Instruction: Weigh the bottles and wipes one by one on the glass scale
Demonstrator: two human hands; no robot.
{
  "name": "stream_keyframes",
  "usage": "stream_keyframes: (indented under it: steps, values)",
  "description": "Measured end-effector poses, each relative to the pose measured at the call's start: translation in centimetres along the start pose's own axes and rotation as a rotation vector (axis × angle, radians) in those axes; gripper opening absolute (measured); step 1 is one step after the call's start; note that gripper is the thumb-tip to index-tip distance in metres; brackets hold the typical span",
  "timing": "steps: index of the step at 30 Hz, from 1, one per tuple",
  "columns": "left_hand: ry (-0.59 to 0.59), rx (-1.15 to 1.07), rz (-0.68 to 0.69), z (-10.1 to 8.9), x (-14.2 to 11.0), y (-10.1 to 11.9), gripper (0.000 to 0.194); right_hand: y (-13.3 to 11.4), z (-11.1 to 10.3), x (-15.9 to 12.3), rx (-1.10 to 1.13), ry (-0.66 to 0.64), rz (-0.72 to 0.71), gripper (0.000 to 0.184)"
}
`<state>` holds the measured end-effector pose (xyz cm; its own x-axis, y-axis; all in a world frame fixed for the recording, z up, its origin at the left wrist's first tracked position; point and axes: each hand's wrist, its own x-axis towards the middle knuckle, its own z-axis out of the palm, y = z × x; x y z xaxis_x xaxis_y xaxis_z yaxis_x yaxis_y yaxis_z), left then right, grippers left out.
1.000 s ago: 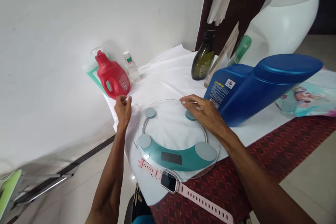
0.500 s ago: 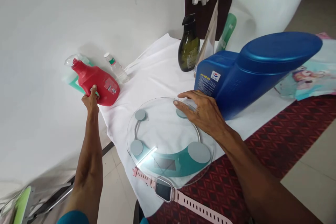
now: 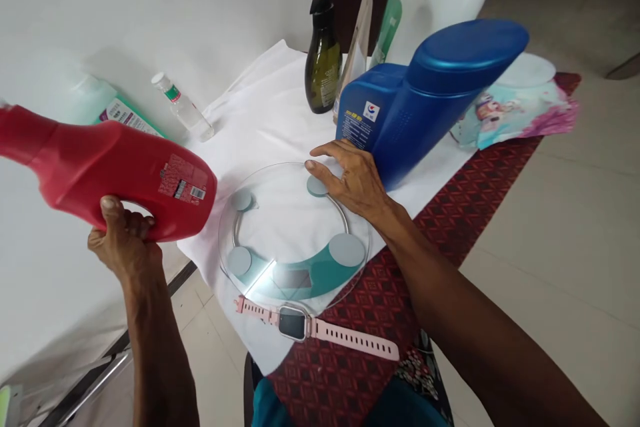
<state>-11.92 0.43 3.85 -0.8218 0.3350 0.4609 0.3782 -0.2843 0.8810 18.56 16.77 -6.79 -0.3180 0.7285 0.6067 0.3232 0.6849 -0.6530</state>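
My left hand (image 3: 123,233) is closed round the handle of a red plastic bottle (image 3: 117,167), which tilts with its neck toward the left edge of the view. Fingers apart, my right hand (image 3: 353,177) rests at the far right rim of a round glass scale (image 3: 295,280). Its fingertips lie by one of the scale's grey feet, and nothing shows in its grasp. Just beyond this hand stands a large blue bottle (image 3: 425,100). A pink-strapped smartwatch (image 3: 293,322) lies along the scale's near edge.
A small clear bottle (image 3: 185,110) and a green-liquid bottle (image 3: 127,113) are by the wall. Toward the back are a dark pump bottle (image 3: 323,63) and a green object (image 3: 390,23). A jar in a colourful wrapper (image 3: 510,110) stands on the right, near a red patterned cloth (image 3: 450,220).
My left hand has lifted the red bottle and brought it nearer, uncovering the green-liquid bottle's label. My right hand keeps its place at the scale. The view has shifted right.
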Motion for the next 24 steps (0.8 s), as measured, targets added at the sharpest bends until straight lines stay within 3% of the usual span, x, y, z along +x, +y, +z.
stream_keyframes:
  steps: [4, 8, 14, 24]
  values:
    - [-0.134, -0.108, -0.055, 0.2, -4.5, 3.4, 0.080, 0.0, 0.6, -0.2, 0.016, -0.031, -0.037, 0.049]
    - [-0.196, -0.169, -0.117, 1.4, -8.2, 5.0, 0.082, -0.1, 0.8, -0.2, 0.052, -0.011, -0.056, 0.047]
    - [-0.251, -0.129, -0.179, 3.5, -11.9, 4.9, 0.072, -0.4, 0.3, 0.0, 0.100, 0.038, -0.080, 0.053]
    - [-0.171, 0.007, -0.119, 5.2, -14.0, 4.2, 0.057, -0.9, 0.1, 0.3, 0.095, 0.060, -0.124, 0.065]
